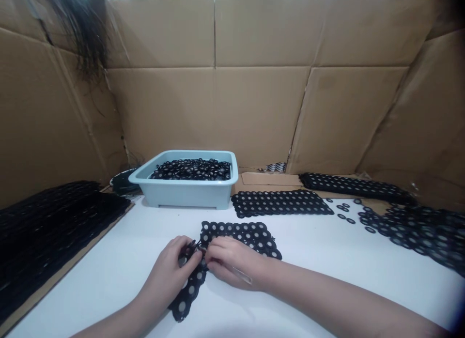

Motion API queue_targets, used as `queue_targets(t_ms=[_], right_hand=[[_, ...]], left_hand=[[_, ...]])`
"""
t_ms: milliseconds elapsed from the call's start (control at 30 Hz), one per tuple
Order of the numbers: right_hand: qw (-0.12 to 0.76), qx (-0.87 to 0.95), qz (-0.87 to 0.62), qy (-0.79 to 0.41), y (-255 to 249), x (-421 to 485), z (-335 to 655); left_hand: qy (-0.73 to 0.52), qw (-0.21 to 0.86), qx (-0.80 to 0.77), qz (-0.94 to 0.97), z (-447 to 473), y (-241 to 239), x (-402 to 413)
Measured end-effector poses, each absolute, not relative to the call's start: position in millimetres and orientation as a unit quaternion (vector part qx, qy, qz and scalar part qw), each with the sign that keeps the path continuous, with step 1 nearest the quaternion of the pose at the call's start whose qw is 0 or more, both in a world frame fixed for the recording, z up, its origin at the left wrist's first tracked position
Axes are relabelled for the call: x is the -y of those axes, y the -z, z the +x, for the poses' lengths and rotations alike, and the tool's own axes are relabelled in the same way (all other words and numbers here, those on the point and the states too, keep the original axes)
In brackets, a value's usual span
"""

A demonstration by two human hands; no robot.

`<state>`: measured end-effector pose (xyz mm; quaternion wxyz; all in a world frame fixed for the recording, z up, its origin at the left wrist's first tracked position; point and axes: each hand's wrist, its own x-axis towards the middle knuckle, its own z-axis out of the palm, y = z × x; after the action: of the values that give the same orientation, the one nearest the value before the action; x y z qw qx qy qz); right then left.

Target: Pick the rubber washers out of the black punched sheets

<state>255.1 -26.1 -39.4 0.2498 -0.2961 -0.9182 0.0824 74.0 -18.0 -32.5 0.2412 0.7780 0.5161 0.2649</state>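
Observation:
A black mat of linked rings with pale round centres (232,228) lies on the white tabletop, partly under my hands. My left hand (178,268) pinches a narrower strip of the same linked rings (191,290), which hangs down toward the front edge. Close beside it, my right hand (232,263) has its fingertips pressed together at the joint between strip and mat. The exact piece between the right fingers is hidden, and a small clear object lies across the right wrist.
Behind stands a light blue basin (189,195) full of black rings (192,169). Finished-looking ring mats (281,203) lie right of it, with loose rings (345,217) and more linked rings (428,231) farther right. Black bundles (54,226) line the left. Cardboard walls (214,105) surround the table.

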Motion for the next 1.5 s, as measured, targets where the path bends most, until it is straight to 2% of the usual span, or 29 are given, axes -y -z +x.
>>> queue_targets(t_ms=[600, 1500], right_hand=[[0.237, 0.927, -0.285, -0.055, 43, 27, 255], [0.241, 0.919, -0.302, -0.081, 45, 28, 251]], left_hand=[[-0.288, 0.243, -0.523, 0.765, 71, 33, 19], [-0.301, 0.325, -0.475, 0.760, 65, 32, 6]])
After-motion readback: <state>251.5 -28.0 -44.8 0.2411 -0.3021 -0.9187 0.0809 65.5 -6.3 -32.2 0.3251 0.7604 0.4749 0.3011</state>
